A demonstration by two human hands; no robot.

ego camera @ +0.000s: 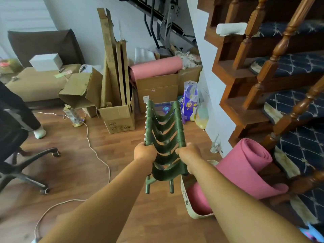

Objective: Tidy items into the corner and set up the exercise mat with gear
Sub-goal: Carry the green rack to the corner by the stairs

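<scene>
I hold a folded green webbed stool [164,135] out in front of me, its long frame pointing toward the cluttered corner. My left hand [144,152] grips the left rail and my right hand [190,154] grips the right rail. Two short legs stick out below my wrists. A rolled pink exercise mat [245,165] lies to my right against the staircase, its lower end inside a cream bag [188,204]. A second pink rolled mat [157,68] rests on top of an open cardboard box [157,88] in the corner.
Tall flattened cartons [114,58] stand in a box [121,118] by the wall. A purple packet [190,100] leans by the wall. A white cable [98,155] snakes over the wood floor. An office chair base [31,169] and a seated person's leg are at left. Wooden stairs [273,71] rise on the right.
</scene>
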